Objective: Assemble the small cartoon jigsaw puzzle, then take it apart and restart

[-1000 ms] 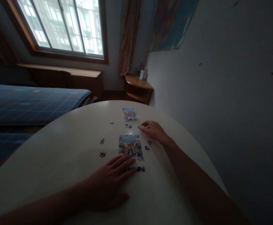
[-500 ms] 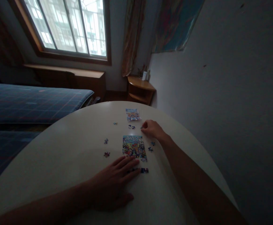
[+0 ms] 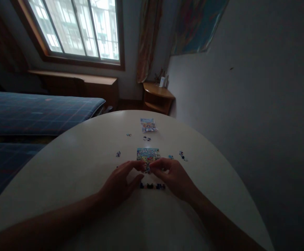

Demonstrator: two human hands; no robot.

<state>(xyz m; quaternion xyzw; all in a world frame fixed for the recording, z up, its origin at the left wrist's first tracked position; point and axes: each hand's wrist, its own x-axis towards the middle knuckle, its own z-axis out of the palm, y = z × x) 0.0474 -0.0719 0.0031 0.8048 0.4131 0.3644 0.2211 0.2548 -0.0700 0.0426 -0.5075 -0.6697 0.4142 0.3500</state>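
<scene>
A partly assembled colourful jigsaw puzzle (image 3: 148,154) lies in the middle of the round white table (image 3: 76,160). My left hand (image 3: 120,183) and my right hand (image 3: 171,176) meet over its near edge, fingertips pinched together on a small puzzle piece (image 3: 147,169). Just below the hands lies a joined strip of dark pieces (image 3: 152,186). Loose pieces (image 3: 147,138) are scattered around the puzzle, with more pieces (image 3: 182,155) to the right and a single piece (image 3: 118,153) to the left.
A small picture card (image 3: 148,124) lies at the far side of the table. A grey wall stands close on the right. A bed with a blue checked cover (image 3: 37,111) is on the left, and a wooden corner shelf (image 3: 158,97) sits beyond the table under the window.
My right hand has come back from the loose pieces at the far right to the puzzle's near edge. My left hand has lifted off the table and pinched in to meet it.
</scene>
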